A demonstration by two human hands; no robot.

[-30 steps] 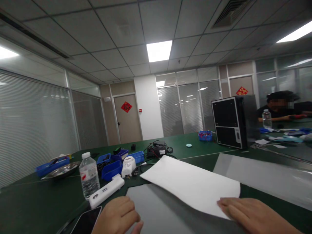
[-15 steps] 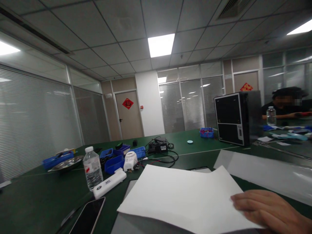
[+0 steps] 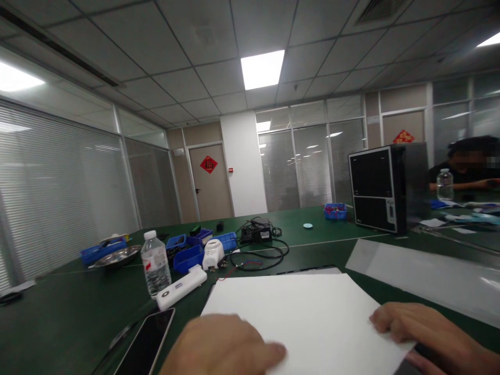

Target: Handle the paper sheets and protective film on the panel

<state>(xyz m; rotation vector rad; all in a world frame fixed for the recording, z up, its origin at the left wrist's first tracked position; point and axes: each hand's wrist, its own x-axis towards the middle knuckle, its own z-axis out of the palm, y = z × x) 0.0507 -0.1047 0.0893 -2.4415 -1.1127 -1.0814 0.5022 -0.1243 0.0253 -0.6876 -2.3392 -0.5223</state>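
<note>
A white sheet of paper (image 3: 297,312) lies flat on the green table in front of me, over a grey mat. My left hand (image 3: 222,346) rests on the sheet's near left part with fingers stretched across it. My right hand (image 3: 422,328) lies on the sheet's right edge, fingers bent over the corner and pressing it down. A black phone (image 3: 146,346) lies just left of my left hand.
A water bottle (image 3: 155,264), a white bar-shaped device (image 3: 180,287), blue bins (image 3: 187,258), a white dome gadget (image 3: 213,253), cables (image 3: 258,255) and a steel dish (image 3: 117,255) stand at the left. A black computer case (image 3: 385,187) stands at the right; a person sits behind it.
The sheet has come down flat onto the mat. My left hand has come back into view and now lies on the sheet. My right hand stays at the right edge.
</note>
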